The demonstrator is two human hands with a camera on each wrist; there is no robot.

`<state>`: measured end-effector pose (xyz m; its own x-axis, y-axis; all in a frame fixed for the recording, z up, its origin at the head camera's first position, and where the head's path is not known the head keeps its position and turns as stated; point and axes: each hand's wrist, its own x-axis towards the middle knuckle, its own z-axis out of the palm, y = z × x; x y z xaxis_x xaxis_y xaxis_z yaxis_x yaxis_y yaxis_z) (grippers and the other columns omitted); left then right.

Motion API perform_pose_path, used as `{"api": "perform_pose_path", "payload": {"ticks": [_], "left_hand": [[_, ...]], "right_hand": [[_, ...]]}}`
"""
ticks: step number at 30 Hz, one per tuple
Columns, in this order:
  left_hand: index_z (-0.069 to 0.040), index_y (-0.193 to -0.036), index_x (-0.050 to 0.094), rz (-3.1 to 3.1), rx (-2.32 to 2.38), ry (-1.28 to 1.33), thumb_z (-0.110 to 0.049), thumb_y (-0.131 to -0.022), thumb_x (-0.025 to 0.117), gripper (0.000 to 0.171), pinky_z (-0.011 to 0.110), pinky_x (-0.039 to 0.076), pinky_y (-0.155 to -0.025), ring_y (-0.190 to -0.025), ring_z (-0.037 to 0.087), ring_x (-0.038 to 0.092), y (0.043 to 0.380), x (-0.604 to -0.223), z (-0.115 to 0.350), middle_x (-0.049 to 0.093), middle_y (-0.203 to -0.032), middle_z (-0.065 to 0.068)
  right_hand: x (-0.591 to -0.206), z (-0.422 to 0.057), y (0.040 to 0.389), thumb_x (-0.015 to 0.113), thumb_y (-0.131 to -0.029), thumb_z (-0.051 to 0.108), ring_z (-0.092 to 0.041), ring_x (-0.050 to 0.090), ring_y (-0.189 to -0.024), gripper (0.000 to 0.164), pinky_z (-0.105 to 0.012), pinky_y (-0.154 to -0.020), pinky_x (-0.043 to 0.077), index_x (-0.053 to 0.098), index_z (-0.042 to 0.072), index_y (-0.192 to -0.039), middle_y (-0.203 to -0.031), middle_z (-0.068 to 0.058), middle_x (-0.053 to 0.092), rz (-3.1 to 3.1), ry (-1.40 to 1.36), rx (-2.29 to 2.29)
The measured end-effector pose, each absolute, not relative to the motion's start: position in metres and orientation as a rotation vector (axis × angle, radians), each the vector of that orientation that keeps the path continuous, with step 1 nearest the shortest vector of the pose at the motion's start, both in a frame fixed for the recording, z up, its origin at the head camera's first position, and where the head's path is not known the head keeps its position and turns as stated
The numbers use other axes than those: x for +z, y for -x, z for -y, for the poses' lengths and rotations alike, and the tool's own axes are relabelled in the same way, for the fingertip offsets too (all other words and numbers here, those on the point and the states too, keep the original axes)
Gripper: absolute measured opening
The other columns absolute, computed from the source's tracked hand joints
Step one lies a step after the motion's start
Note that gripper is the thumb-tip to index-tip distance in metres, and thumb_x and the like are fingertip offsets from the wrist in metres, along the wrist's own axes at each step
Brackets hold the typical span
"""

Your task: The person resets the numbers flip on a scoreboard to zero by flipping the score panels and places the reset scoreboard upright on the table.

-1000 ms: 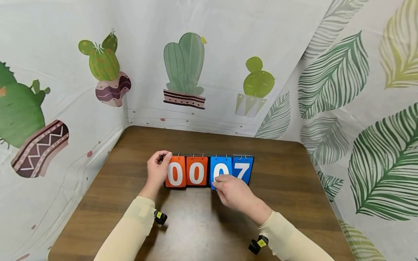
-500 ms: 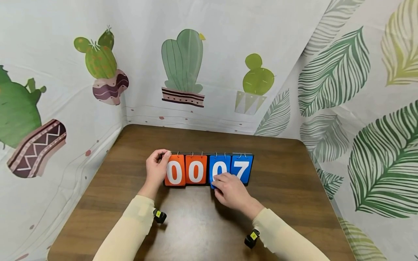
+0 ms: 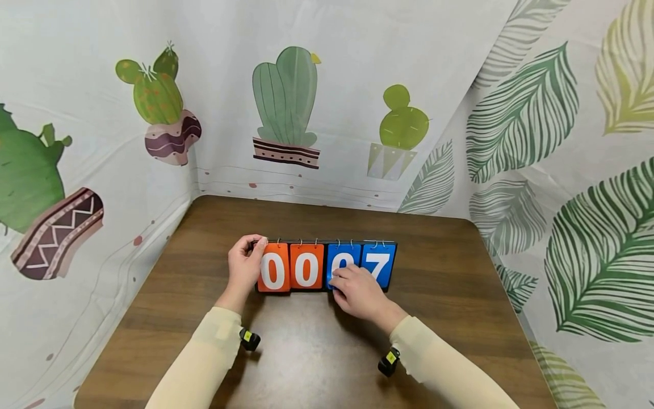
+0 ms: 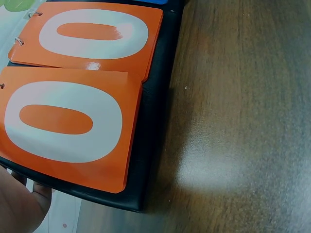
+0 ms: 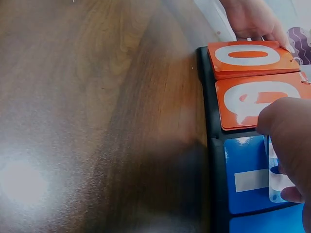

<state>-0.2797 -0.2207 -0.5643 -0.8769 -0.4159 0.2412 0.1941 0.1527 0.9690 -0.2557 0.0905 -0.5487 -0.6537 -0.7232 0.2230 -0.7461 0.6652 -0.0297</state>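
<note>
Since a second ago, the right hand (image 3: 359, 292) has shifted slightly left. Left of centre, the left hand (image 3: 243, 267) grips a corner of the scoreboard (image 3: 325, 267), at lower centre; orange cards (image 3: 306, 281) follow; then the right hand's grip pinches a blue card (image 3: 334, 253); rightmost is the 7 card (image 3: 387, 250).

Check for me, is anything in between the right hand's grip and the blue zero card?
Nothing visible is in the way: the right hand's grip is on the partly lifted blue zero card. The orange cards sit to its left, and the left hand holds the end of the black stand.
</note>
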Motion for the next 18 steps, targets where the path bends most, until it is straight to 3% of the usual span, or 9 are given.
{"api": "perform_pose_path", "payload": {"ticks": [8, 18], "left_hand": [[0.004, -0.105, 0.07, 2.015, -1.779, -0.235, -0.015, -0.097, 0.071, 0.021, 0.014, 0.048, -0.074, -0.085, 0.009, 0.056, 0.27, -0.545, 0.214, 0.063, -0.088, -0.005], [0.002, -0.107, 0.07, 2.06, -1.766, -0.244, -0.019, -0.099, 0.07, 0.022, 0.015, 0.048, -0.076, -0.089, 0.013, 0.057, 0.261, -0.53, 0.211, 0.063, -0.095, 0.007]], "right_hand": [[-0.546, -0.089, 0.26, 0.073, -0.094, 0.035, -0.021, 0.061, -0.113, 0.028, -0.04, -0.091, 0.056, 0.077, 0.02, -0.117, -0.123, 0.0, 0.072, 2.765, -1.181, 0.183], [-0.536, -0.092, 0.265, 0.07, -0.096, 0.038, -0.019, 0.065, -0.116, 0.029, -0.041, -0.104, 0.054, 0.077, 0.018, -0.118, -0.121, 0.002, 0.074, 2.86, -1.168, 0.442]]}}
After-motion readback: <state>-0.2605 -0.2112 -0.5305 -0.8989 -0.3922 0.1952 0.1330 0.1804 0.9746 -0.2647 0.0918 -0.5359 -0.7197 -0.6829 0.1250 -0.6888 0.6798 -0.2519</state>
